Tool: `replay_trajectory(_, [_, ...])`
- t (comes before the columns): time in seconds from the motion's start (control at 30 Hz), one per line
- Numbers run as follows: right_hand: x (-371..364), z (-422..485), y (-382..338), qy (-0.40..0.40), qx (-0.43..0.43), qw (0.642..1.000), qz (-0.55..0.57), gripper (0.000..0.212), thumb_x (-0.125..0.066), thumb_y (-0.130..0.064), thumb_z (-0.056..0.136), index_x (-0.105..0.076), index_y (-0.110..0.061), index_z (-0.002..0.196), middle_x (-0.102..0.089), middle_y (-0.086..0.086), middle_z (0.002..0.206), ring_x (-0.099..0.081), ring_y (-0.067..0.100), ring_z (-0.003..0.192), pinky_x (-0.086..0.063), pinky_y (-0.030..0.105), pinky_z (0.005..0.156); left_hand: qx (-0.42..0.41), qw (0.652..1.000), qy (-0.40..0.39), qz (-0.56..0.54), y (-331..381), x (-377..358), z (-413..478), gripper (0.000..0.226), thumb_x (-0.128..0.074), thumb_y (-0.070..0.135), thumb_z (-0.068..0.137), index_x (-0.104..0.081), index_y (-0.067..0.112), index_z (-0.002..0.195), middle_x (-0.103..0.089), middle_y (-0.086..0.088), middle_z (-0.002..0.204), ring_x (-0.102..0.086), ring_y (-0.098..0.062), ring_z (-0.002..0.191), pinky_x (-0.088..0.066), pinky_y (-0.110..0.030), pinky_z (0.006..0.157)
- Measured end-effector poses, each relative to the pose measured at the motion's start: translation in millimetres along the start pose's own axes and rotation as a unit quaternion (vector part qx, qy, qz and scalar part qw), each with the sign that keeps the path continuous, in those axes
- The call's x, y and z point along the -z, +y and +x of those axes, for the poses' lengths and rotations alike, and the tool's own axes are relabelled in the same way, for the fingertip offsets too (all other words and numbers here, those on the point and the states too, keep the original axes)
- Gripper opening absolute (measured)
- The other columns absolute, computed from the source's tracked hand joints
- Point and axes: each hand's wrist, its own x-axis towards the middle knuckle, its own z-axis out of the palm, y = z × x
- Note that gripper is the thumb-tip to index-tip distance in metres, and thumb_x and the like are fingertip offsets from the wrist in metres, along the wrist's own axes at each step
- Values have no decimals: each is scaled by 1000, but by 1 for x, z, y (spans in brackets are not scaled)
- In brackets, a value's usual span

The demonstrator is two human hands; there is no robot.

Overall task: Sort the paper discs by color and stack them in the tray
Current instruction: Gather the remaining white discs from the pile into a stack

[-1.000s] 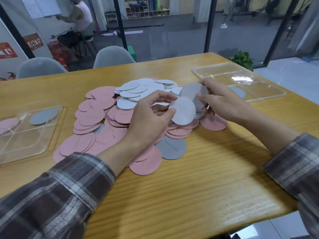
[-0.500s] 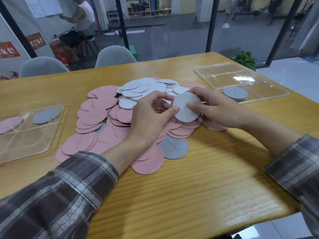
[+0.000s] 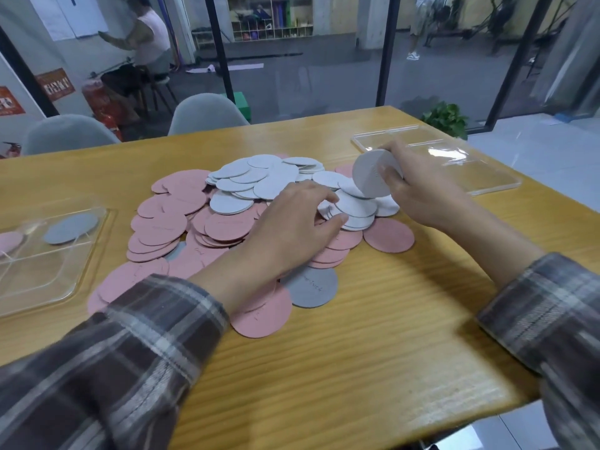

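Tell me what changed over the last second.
The right hand took the stack of white discs alone and carried it right, toward the right tray. The left hand let go and dropped onto the pile. The pile, the grey disc on the table and the left tray stayed put.

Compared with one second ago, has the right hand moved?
Yes. The right hand, gripping white discs, moved away from the disc pile toward the clear tray on the right.

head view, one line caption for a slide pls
Right hand holds white discs near the clear tray; left hand touches the disc pile.
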Motion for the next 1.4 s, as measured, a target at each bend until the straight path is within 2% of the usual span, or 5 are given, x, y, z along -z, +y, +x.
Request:
replay_trajectory(0.47, [2, 4, 9, 36, -36, 999, -4, 28, -42, -20, 105, -50, -10, 130, -62, 12, 108, -53, 27, 95, -38, 37, 72, -43, 997, -29, 50, 2, -9, 21, 49, -67, 61, 85, -79, 22, 113, -76, 2, 113, -65, -22, 112, -49, -43, 96])
replay_trajectory(0.63, [0, 2, 2, 19, -29, 999, 25, 26, -42, -22, 105, -53, -13, 126, -62, 9, 102, -53, 16, 77, -32, 13, 54, -64, 998, -17, 18, -2, 3, 4, 40, -81, 53, 84, -83, 21, 107, -77, 0, 117, -65, -11, 122, -47, -31, 97])
replay_trajectory(0.83, [-2, 0, 0, 13, -35, 999, 29, 23, -42, -26, 105, -53, -17, 123, -59, 2, 101, -53, 14, 76, -27, 17, 52, -105, 992, -13, 63, -9, 12, -16, 56, -60, 72, 83, -81, 22, 97, -76, 4, 96, -68, -18, 99, -56, -43, 79])
replay_trajectory(1.03, [-8, -1, -3, -23, -34, 997, 63, 21, -44, -28, 104, -53, -20, 121, -59, -1, 97, -59, 25, 87, -41, 34, 64, -182, 970, 77, 142, -6, 11, -24, 35, -66, 49, 93, -70, 17, 82, -64, 6, 71, -59, -19, 71, -47, -36, 59])
replay_trajectory(1.4, [-9, -3, -6, -25, -17, 996, 87, 10, -46, -30, 104, -52, -27, 111, -58, -5, 95, -59, 21, 83, -43, 33, 63, -47, 998, 35, 38, -18, 5, -21, 54, -61, 60, 89, -72, 20, 124, -66, 8, 102, -59, -17, 99, -51, -48, 90])
